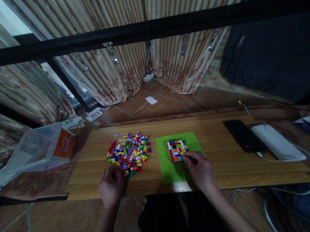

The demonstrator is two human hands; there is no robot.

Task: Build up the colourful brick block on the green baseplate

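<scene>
My left hand [111, 185] rests at the table's front edge with its fingers curled, at the lower left of a pile of small toy bricks [136, 149] in many colours. Whatever those fingers may hold is hidden. On the right, a green studded baseplate [165, 169] carries a low, roughly square build of coloured bricks [176, 152]. My right hand [200, 169] reaches over the plate, thumb and fingertips pinched together at the build's lower right corner. Anything in that pinch is too small to make out.
A black phone [244, 135] and a white power bank or adapter [276, 143] with a cable lie on the wooden table [91, 160] at right. A clear plastic bin [36, 146] stands left of the table. Behind run a dark rail [127, 34] and striped curtains [172, 64].
</scene>
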